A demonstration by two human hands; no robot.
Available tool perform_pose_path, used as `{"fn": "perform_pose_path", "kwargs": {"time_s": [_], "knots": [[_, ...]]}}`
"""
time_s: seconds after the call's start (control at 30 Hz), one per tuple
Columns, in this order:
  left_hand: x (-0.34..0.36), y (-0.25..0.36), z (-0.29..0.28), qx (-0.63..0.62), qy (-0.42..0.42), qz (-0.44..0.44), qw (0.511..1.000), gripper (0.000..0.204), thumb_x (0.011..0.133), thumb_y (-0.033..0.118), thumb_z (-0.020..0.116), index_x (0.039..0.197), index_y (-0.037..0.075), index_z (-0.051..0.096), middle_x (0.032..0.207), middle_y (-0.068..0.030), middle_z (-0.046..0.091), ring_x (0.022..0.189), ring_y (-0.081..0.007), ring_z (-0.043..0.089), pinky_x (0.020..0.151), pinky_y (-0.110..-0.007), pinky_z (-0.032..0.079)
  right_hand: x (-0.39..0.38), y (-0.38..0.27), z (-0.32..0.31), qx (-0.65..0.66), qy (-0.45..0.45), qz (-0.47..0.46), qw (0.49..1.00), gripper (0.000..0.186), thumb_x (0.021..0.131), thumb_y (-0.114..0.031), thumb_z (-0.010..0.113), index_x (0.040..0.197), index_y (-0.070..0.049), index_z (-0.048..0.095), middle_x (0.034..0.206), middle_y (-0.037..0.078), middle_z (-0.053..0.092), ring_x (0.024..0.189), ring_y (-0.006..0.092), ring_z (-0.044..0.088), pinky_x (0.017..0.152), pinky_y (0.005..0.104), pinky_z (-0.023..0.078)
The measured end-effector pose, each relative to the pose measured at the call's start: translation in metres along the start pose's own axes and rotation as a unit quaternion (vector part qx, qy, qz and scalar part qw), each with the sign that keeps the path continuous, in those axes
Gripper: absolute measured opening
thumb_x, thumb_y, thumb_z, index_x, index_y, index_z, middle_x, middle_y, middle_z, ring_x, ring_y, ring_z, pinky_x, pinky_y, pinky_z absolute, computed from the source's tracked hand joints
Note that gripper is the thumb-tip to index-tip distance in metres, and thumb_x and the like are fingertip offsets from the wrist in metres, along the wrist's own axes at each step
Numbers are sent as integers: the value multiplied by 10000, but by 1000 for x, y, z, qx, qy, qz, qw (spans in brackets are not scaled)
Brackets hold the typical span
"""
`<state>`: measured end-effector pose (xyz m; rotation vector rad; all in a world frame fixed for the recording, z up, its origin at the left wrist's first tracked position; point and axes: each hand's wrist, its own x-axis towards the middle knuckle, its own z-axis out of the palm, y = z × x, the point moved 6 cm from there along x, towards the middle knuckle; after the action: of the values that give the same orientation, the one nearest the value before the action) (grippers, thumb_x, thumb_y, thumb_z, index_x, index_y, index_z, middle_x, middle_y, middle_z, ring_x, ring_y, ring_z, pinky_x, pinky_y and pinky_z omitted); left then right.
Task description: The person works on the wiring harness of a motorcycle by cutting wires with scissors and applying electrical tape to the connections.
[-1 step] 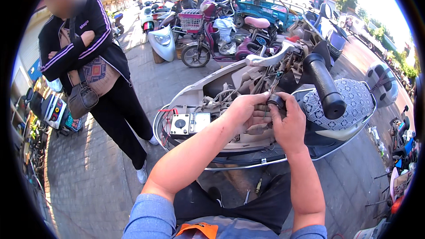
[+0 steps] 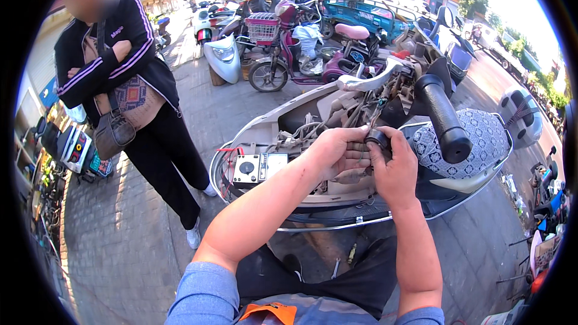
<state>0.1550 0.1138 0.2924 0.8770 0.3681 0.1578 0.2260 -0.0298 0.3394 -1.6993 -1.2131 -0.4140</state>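
Note:
Both my hands meet over the opened front of a scooter (image 2: 319, 195), whose inside wiring (image 2: 301, 135) lies bare. In my right hand (image 2: 396, 165) is a small round black roll (image 2: 378, 138), which looks like electrical tape, gripped between thumb and forefinger. My left hand (image 2: 344, 151) pinches a thin wire (image 2: 372, 121) beside the roll, its other fingers curled below. The pinched tip is partly hidden. Above the hands, more wires come down from the bare handlebar. To the left of my left forearm, a meter (image 2: 247, 168) with a dial and red leads rests on the scooter.
A black handlebar grip (image 2: 442, 120) juts up right of my hands, before a patterned seat (image 2: 481, 141). A white brake-lever cover (image 2: 370, 78) sits above. A person (image 2: 123, 84) with crossed arms stands at the left. Parked scooters (image 2: 271, 72) fill the background; tools (image 2: 352, 253) lie below.

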Motion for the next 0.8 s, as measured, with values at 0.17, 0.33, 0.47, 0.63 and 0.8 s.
{"fn": "perform_pose_path", "kwargs": {"time_s": [0.17,0.33,0.47,0.63,0.8], "knots": [[11,6,-11,16,-7,-56,998,172,1101,287,711,1081,120,748,928,24,754,745,-81,709,575,-257,556,5,-9,-5,13,-29,-11,999,355,945,-145,852,1257,-61,703,1128,170,774,1031,409,757,898,471,596],[20,0,-14,30,7,-68,997,135,1066,282,775,1047,151,748,898,56,693,747,-65,627,666,-281,522,4,-8,-11,12,-37,-9,999,362,920,-117,873,1243,-60,721,1101,169,775,1001,403,759,877,453,601],[23,-4,-14,36,36,-33,998,133,1056,269,783,1037,139,762,902,48,681,761,-72,602,688,-283,509,5,-9,-15,-1,-39,-23,999,365,911,-111,880,1238,-66,724,1096,161,776,992,392,759,864,449,601],[28,1,-12,165,35,67,983,215,1103,264,700,1039,69,762,876,4,655,786,-97,586,708,-314,502,7,-13,-15,-39,-37,-48,997,371,929,-144,867,1257,-69,712,1091,155,774,986,393,752,858,453,596],[27,1,-13,311,55,194,929,298,1168,277,588,1105,21,728,918,25,656,819,-76,552,739,-288,480,8,-20,-4,-110,-26,-111,987,367,974,-155,802,1303,-52,677,1096,144,763,1002,381,732,871,466,582]]}}
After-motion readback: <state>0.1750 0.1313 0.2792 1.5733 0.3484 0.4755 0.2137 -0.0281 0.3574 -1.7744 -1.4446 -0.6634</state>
